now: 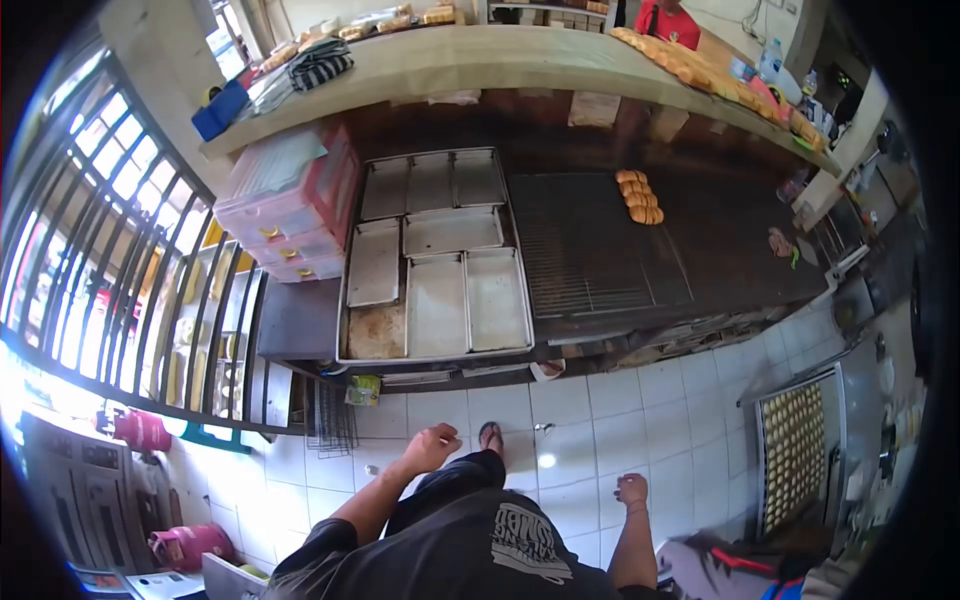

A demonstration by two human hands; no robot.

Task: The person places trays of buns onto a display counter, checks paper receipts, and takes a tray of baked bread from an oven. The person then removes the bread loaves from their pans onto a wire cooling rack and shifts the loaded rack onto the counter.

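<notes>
My left hand [433, 447] hangs over the tiled floor in front of my body, its fingers loosely bent and slightly apart. It holds nothing that I can see and touches nothing. Lower and to the right, my right hand [631, 489] is also in the air over the tiles, fingers loosely curled, with nothing visible in it. Ahead of my left hand, a large baking tray [530, 300] on the dark worktable carries several rectangular metal pans [436, 303]. Farther right on that table lies a golden-brown pull-apart bread loaf [639, 197] beside a wire rack [560, 250].
Pink plastic drawers [285, 205] stand left of the pans. Rows of bread [680, 65] line the high counter [480, 60], behind which a person in red [668, 22] is present. A tray of small round pieces [793, 450] is at right, near another person's sleeve [740, 562]. Pink gas cylinders [190, 545] stand at left.
</notes>
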